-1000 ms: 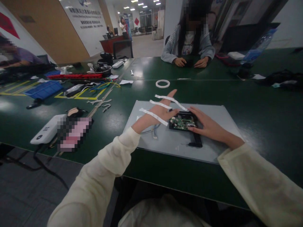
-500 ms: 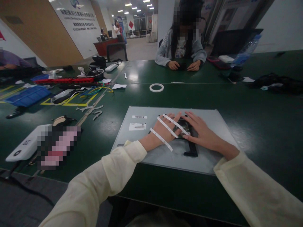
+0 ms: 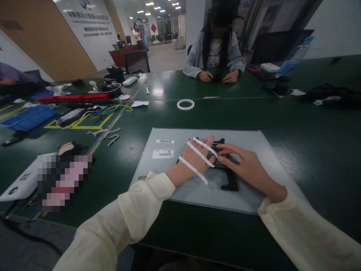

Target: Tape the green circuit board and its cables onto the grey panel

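Note:
My left hand (image 3: 197,156) lies over a black frame with a circuit board, its visible fingers stretched out. White strips (image 3: 194,169), like tape, run across the back of that hand. The black frame (image 3: 231,180) rests on a grey-white panel (image 3: 254,188) bearing a barcode label (image 3: 165,141) and a printed label (image 3: 163,153). From the right, my right hand (image 3: 242,162) brings thumb and forefinger together in a pinch over the board, beside the end of the uppermost strip. What lies between the fingertips is too small to make out. My hands hide much of the board.
A white ring-shaped roll (image 3: 185,104) lies beyond the panel. Pliers (image 3: 104,131), a blue tray (image 3: 29,117), cables (image 3: 120,108) and a white device (image 3: 26,178) occupy the left. Across the table sits a person (image 3: 216,52); a clear bottle (image 3: 296,58) stands at the right.
My right hand has gone from spread fingers over the frame to a pinch, its wrist and knuckles raised. The left hand stays nearly in place. The view has shifted slightly.

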